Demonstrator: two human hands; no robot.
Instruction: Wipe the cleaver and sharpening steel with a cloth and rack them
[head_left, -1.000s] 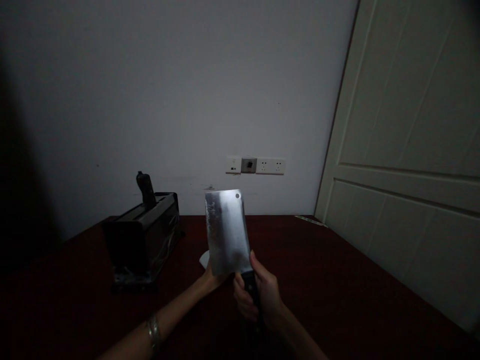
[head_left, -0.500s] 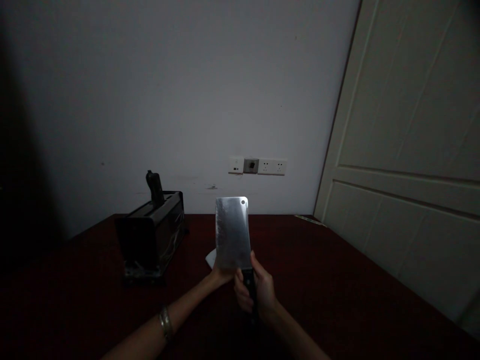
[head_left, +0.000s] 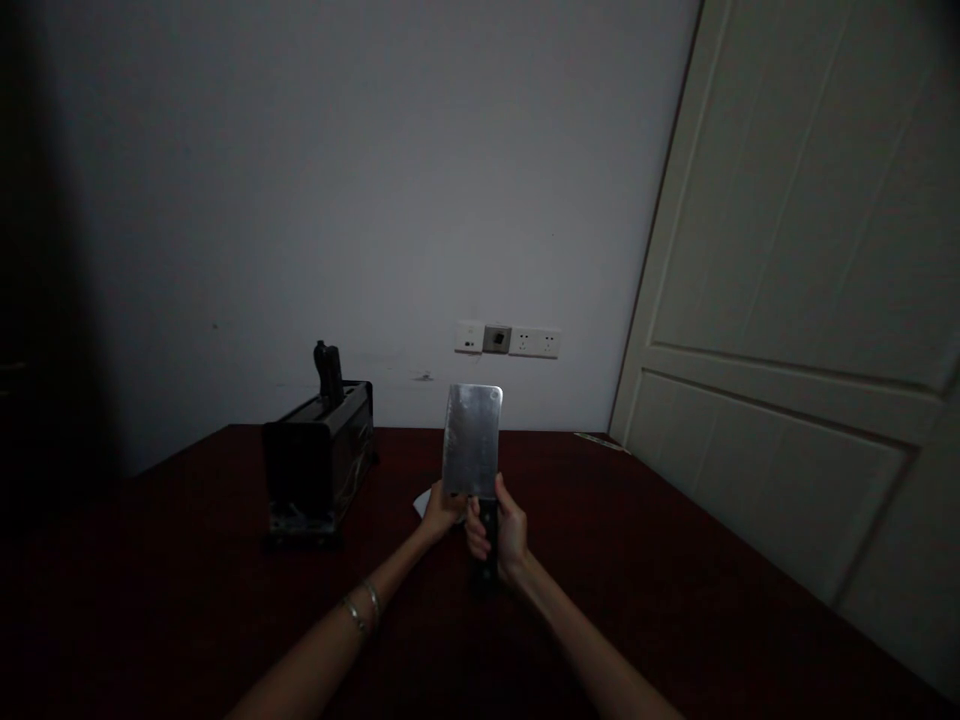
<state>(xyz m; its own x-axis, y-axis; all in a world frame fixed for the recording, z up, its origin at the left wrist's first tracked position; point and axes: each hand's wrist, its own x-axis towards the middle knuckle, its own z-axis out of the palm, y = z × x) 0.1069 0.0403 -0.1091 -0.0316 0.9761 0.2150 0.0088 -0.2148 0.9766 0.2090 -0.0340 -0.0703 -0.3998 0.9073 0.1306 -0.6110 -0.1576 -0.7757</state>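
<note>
A meat cleaver (head_left: 471, 440) stands with its broad steel blade upright in front of me, a small hole near the top right corner. My right hand (head_left: 508, 535) is closed round its black handle. Behind the lower left of the blade is my left hand (head_left: 439, 517), its fingers mostly hidden. A white cloth (head_left: 421, 503) pokes out beside that hand and appears to be held in it; the rest of the cloth is out of sight.
To the left on the dark red table (head_left: 660, 560) stands a black knife block (head_left: 319, 465) with black handles (head_left: 328, 372) sticking out of its top. Wall sockets (head_left: 534, 343) sit on the wall behind. A pale panelled door (head_left: 765, 450) rises at the right.
The cleaver has moved slightly farther from me, still upright, with both hands. More of my left hand shows beside the blade. The view has shifted a little.
</note>
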